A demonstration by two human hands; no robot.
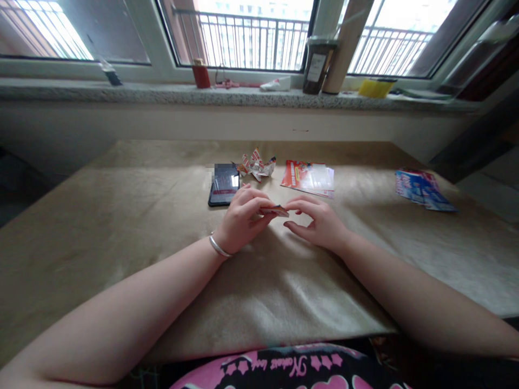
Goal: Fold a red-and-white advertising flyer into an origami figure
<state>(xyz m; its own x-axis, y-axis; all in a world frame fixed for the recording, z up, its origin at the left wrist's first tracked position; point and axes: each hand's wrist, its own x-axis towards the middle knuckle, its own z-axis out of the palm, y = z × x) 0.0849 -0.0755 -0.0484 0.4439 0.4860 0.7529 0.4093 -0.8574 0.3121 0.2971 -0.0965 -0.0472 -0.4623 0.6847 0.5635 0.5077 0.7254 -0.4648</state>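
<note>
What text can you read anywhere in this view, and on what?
Pink garment: cursive lettering, only a capital "N" is clear.
Phone screen: blurred, unreadable.
Red leaflets, blue leaflets, jar label: print too small.
Folded paper between left hand and right hand: too small.

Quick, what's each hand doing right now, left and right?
Left hand: closed, pinching the small folded paper.
Right hand: open, fingertips touching the paper's end, thumb apart.
</note>
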